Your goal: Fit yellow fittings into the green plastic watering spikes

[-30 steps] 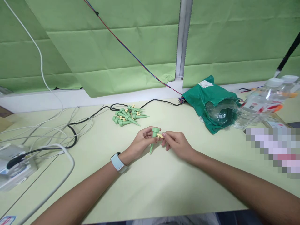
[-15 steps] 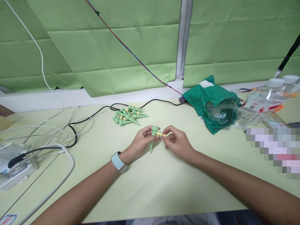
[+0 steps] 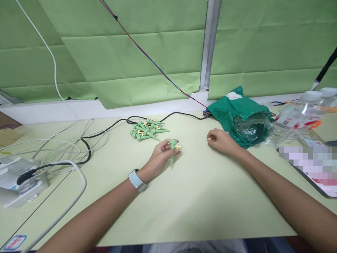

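Note:
My left hand (image 3: 161, 157) is closed around a green plant watering spike (image 3: 172, 162), held point down over the table. A pale yellow valve (image 3: 178, 147) sticks out of the spike's side to the right. Well apart from it, my right hand (image 3: 221, 141) pinches a small pale yellow piece (image 3: 208, 140) between thumb and fingertips; most of it is hidden. Beyond my left hand, several more green watering spikes (image 3: 147, 130) with yellow valves lie in a pile.
A torn green plastic bag (image 3: 226, 102) with clear plastic inside lies behind my right hand. Clear bottles (image 3: 292, 117) and a tablet-like device (image 3: 316, 186), partly blurred out, are at right. White and black cables (image 3: 88, 151) and a white power adapter (image 3: 28, 182) take up the left side.
My right hand has pulled away to the right from the spike, carrying the small yellow piece with it. My left hand still holds the spike in nearly the same place.

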Motion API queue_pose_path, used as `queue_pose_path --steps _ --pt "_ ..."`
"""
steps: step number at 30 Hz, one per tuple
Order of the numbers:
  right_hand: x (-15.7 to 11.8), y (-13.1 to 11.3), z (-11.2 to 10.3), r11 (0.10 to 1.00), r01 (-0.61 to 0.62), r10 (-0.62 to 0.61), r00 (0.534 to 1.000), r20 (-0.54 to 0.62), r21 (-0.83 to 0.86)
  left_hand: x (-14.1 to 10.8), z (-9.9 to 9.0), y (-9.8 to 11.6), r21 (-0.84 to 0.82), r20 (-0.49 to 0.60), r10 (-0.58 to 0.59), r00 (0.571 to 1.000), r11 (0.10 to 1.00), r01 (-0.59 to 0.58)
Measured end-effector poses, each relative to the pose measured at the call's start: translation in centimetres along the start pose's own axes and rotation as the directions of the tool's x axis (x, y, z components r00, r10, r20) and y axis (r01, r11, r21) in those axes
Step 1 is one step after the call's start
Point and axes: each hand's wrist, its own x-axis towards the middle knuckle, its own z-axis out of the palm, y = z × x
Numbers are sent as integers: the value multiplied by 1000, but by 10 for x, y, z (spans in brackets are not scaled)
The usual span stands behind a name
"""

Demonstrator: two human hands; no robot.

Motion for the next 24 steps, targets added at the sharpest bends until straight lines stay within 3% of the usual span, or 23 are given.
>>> queue_pose_path --steps 6,13,15,17,19,21,22,24 --pt "-1 16 -18 954 -219 232 972 44 -207 0 1 0 -1 -7 12 1000 1000 -12" --pt "-2 12 -23 937 -221 259 959 114 -271 -1 3 5 4 -84 10 996 1000 -9" --pt "-2 6 -23 927 -244 276 958 76 -283 -1 3 4 -2 -83 15 996 1000 -15" --pt "-6 -7 -18 921 -282 280 959 -47 -268 0 2 2 9 -78 9 997 1000 -9" --pt "-12 -29 -7 949 -273 240 950 -199 -159 0 1 0 43 -71 13 997 999 -10" --pt "-21 -58 9 986 -120 143 965 -220 117 0 2 -1 99 -49 32 998 995 -27" --pt "-26 -73 17 947 -29 81 985 -152 321 0 3 0 128 -29 44 999 991 -40" --pt "-35 -98 33 725 16 -36 999 15 689 -2 5 1 172 30 65 997 983 -69"
